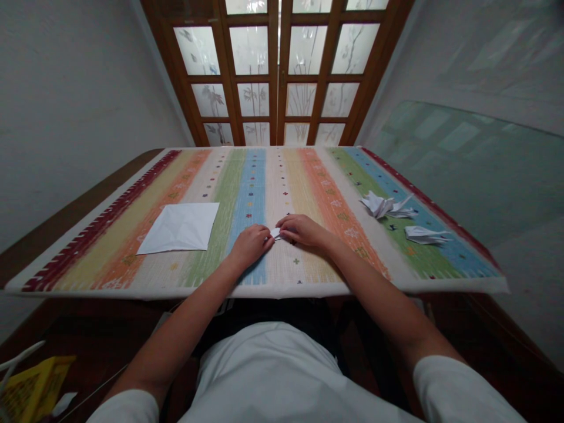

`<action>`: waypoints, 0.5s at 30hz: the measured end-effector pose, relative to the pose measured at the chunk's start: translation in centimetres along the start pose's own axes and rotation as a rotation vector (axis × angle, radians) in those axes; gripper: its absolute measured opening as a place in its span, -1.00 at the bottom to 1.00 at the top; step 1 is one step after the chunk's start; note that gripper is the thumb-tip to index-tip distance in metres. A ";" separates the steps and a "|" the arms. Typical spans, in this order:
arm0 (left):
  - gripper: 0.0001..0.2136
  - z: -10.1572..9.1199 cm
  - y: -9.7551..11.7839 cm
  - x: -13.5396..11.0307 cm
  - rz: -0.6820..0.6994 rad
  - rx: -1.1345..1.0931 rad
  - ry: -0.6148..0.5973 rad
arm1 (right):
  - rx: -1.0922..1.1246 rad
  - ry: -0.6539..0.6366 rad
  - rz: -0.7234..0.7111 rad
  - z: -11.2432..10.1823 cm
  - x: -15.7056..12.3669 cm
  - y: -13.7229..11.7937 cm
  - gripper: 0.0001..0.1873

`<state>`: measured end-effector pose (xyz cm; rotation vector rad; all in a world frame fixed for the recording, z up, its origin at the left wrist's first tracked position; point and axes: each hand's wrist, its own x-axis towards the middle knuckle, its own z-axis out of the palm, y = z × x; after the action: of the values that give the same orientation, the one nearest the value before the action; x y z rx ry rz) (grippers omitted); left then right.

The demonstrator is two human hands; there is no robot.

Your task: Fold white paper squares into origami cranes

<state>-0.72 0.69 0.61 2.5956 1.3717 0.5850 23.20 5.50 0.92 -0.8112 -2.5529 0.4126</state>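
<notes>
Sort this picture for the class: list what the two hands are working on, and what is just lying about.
In hand: left hand, right hand, small folded white paper.
Lying about: creased white paper square, two origami cranes, striped tablecloth.

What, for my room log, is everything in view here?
striped cloth: 1, multicoloured, covering the table
table: 1, brown wood, under the cloth
paper square: 1, white, on the cloth, left of the hands
origami cranes: 2, white, on the cloth at right
folded paper piece: 1, white, between the hands
glazed doors: 1 pair, brown frames with frosted panes, beyond the table
yellow object: 1, yellow, lower left, below the table
left hand: 1, at the folded paper piece
right hand: 1, at the folded paper piece
T-shirt: 1, white, worn by the person
</notes>
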 end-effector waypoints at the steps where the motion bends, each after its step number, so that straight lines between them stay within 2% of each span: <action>1: -0.84 0.0 0.0 0.0 -0.003 0.001 0.004 | -0.004 0.000 0.003 0.0 0.0 0.1 -0.73; 9: -0.91 0.0 0.3 -0.2 0.048 -0.028 0.062 | 0.102 0.117 0.062 0.4 -0.5 -0.3 -0.86; 15: -0.92 0.2 0.4 0.2 0.046 -0.158 0.028 | 0.206 0.206 0.095 0.8 -0.6 -0.9 -0.96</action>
<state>-0.25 0.66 0.56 2.5079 1.2235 0.7089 22.79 4.32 0.45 -0.8527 -2.2457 0.5801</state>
